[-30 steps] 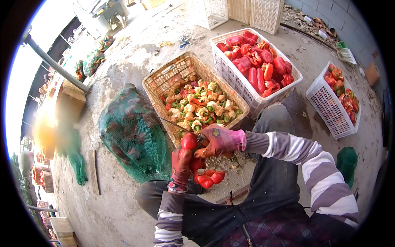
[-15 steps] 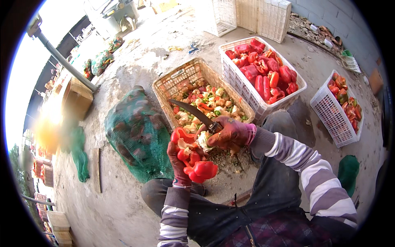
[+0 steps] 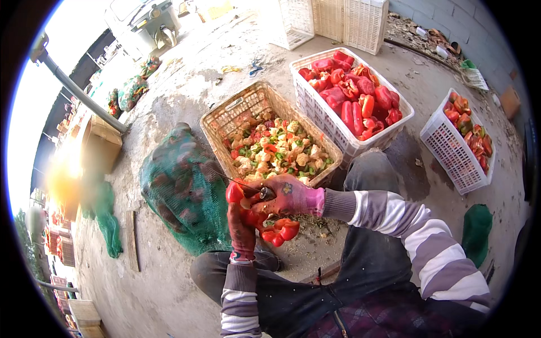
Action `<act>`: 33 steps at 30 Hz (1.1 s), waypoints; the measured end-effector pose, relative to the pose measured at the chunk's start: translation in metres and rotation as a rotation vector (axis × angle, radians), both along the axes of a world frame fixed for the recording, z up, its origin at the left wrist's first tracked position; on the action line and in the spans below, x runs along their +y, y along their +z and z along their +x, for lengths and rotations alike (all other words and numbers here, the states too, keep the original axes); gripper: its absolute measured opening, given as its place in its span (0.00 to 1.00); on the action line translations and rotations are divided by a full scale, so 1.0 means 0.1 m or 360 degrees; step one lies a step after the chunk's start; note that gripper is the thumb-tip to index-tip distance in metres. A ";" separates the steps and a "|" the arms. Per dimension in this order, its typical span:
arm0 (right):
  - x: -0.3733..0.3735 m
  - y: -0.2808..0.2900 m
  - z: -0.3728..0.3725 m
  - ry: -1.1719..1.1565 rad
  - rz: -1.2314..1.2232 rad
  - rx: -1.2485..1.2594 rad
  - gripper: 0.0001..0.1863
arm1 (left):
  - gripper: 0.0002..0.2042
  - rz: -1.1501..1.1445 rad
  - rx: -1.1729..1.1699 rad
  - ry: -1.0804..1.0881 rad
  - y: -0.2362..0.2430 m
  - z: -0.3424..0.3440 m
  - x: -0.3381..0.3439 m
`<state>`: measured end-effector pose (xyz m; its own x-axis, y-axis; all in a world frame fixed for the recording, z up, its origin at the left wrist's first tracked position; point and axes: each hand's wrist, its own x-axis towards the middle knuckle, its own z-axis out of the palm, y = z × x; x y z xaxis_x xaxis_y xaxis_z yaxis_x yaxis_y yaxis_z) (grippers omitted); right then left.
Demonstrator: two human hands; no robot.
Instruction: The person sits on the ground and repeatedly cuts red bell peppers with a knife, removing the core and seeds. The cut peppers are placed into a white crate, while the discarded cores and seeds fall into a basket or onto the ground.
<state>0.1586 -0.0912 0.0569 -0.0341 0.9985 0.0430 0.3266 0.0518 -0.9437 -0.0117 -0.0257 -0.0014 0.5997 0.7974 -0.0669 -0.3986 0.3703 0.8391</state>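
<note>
My gloved left hand [image 3: 241, 228] grips a cut-open red bell pepper [image 3: 280, 230] above my lap, its pieces spread out to the right. My gloved right hand [image 3: 290, 194] is closed round the dark handle of a knife [image 3: 264, 194], right against the pepper's upper part. Seen nearly edge-on, the blade points up and left. The right fingers cover part of the pepper. Just beyond my hands is a tan plastic crate [image 3: 239, 107] holding pale pepper cores with green and red scraps.
A white crate [image 3: 316, 110] of red peppers stands right of the tan one, a smaller white crate [image 3: 453, 155] of peppers farther right. On the left lies a full green net sack [image 3: 183, 186]. Upright white crates [image 3: 365, 25] stand behind. A green net bundle [image 3: 477, 236] lies at right.
My right hand has moved left and down over the pepper, and the knife blade has turned edge-on. The pale core seen at my right fingers no longer shows. The view has shifted slightly.
</note>
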 end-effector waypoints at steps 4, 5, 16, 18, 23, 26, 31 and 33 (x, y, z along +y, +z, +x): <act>0.00 0.05 -0.05 -0.0104 -0.0114 0.0130 0.27 | 0.33 0.0103 0.0168 -0.0099 -0.03 -0.02 0.09; 0.05 -0.16 -0.04 -0.0080 0.0172 0.0287 0.27 | 0.33 0.0205 0.0248 -0.0088 -0.06 -0.01 0.09; 0.03 -0.13 0.03 0.0088 0.0027 0.0188 0.18 | 0.26 -0.0104 -0.0088 0.0153 0.19 0.15 -0.10; 0.02 -0.13 0.02 0.0020 0.0056 0.0222 0.18 | 0.24 -0.0120 -0.0105 0.0205 0.09 0.16 -0.05; -0.01 -0.05 0.01 0.0161 0.0261 -0.0131 0.20 | 0.28 -0.0203 -0.0145 0.0078 0.09 0.15 -0.01; 0.05 -0.11 -0.04 0.0108 0.0329 -0.0346 0.18 | 0.27 -0.0050 -0.0015 0.0268 0.05 0.19 -0.08; 0.06 -0.14 -0.03 0.0206 -0.0019 0.0033 0.15 | 0.25 -0.0224 -0.0141 0.0129 -0.06 0.08 -0.02; -0.01 0.13 0.10 0.0283 -0.0307 0.0615 0.15 | 0.23 -0.0212 -0.0242 0.0132 0.17 0.14 -0.05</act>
